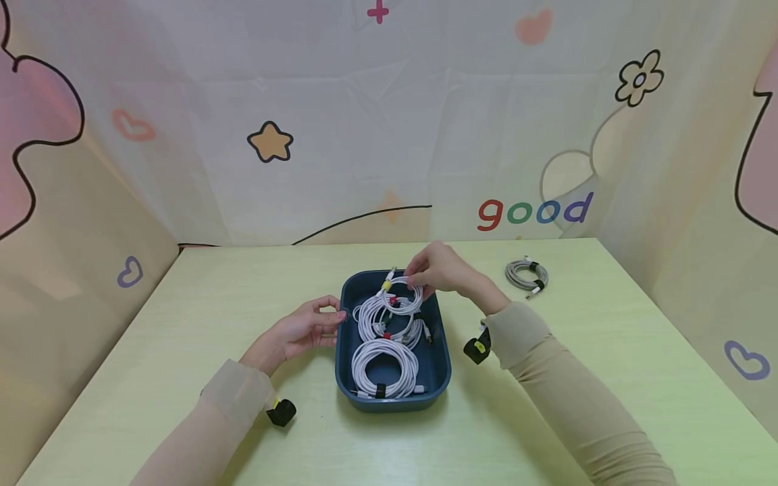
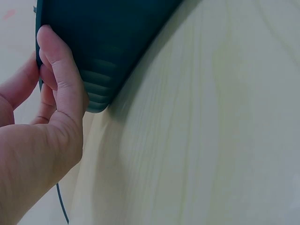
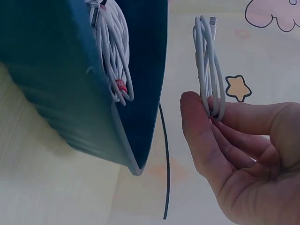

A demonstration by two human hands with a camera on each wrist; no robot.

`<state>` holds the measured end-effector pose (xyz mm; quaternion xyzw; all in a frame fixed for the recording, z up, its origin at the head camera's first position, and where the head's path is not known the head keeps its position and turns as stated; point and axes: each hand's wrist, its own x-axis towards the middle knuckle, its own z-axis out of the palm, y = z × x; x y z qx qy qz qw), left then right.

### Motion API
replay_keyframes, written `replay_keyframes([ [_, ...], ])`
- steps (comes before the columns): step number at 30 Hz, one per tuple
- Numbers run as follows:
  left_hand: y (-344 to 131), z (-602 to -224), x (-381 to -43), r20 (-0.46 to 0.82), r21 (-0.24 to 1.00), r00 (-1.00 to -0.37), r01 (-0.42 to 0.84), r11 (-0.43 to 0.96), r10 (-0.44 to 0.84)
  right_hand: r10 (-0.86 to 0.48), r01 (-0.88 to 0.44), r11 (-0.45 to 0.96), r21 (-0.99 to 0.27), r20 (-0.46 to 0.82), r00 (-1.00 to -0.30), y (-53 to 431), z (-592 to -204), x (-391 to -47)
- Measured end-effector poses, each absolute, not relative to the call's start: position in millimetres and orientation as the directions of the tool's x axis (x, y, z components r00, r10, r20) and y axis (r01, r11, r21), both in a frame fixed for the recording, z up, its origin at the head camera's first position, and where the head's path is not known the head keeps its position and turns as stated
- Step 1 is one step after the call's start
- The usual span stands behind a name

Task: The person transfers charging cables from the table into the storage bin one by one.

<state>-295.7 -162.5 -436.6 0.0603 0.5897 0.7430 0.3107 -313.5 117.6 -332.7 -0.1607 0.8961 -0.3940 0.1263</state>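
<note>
A dark blue plastic bin (image 1: 440,368) stands on the table with coiled white cables in it. Its left wall is between the thumb and fingers of my left hand (image 1: 310,329), the thumb at the rim; the left wrist view shows this hand (image 2: 56,108) against the bin's side (image 2: 112,42). My right hand (image 1: 444,270) pinches a small coiled white cable (image 1: 419,297) with a yellow tie, held over the bin's far end. In the right wrist view the pinched cable (image 3: 208,70) hangs apart from the bin wall (image 3: 61,89). Below it lies a large white coil (image 1: 365,371) with a black strap.
A grey coiled cable (image 1: 526,275) with black straps lies at the table's back right. More white cables with red ties (image 1: 387,335) fill the bin's middle. A printed curtain (image 1: 365,148) hangs behind the table (image 1: 213,324).
</note>
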Motion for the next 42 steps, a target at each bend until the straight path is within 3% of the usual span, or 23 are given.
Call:
replay_keyframes([
  [7, -164, -438, -296, -0.279, 0.912, -0.8, -0.394, -0.114, 0.532, -0.395, -0.198, 0.623, -0.757, -0.086, -0.915, 111, -336, -316],
  [11, -164, -438, -297, -0.288, 0.91, -0.803, -0.399, -0.11, 0.522, -0.343, -0.221, 0.616, -0.756, -0.004, -0.939, 124, -341, -321],
  [17, -164, -438, -298, -0.294, 0.911, -0.806, -0.399, -0.103, 0.514, -0.197, -0.217, 0.651, -0.728, 0.114, -0.974, 168, -341, -327],
  [23, -163, -439, -297, -0.302, 0.911, -0.804, -0.402, -0.094, 0.512, -0.047, -0.134, 0.739, -0.66, 0.148, -0.988, 233, -345, -325],
  [31, -163, -438, -296, -0.286, 0.917, -0.809, -0.387, -0.1, 0.513, 0.17, 0.082, 0.836, -0.543, 0.115, -0.979, 302, -365, -329],
  [42, -163, -436, -295, -0.278, 0.919, -0.801, -0.383, -0.097, 0.531, 0.177, 0.183, 0.804, -0.566, -0.066, -0.982, 327, -397, -340],
])
